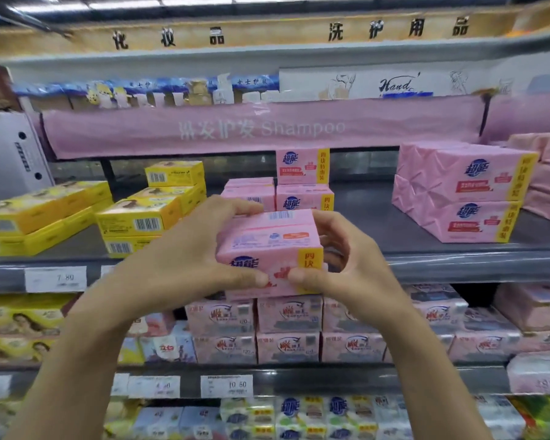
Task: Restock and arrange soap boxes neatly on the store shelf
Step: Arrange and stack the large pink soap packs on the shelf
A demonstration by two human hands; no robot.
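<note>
A pink soap box (267,242) with a blue logo and yellow side strip is held in front of the grey shelf (442,260). My left hand (185,252) grips its left side, thumb on the front face, fingers over the top. My right hand (340,258) grips its right side the same way. Behind it stands a small stack of matching pink boxes (302,182) toward the back of the shelf. A larger block of the same pink boxes (464,192) sits at the right.
Yellow soap boxes (150,214) are stacked on the left of the same shelf. A pink "Shampoo" banner (261,128) hangs above. Lower shelves hold rows of pink boxes (286,328) and mixed packs. Price tags (56,277) line the shelf edges.
</note>
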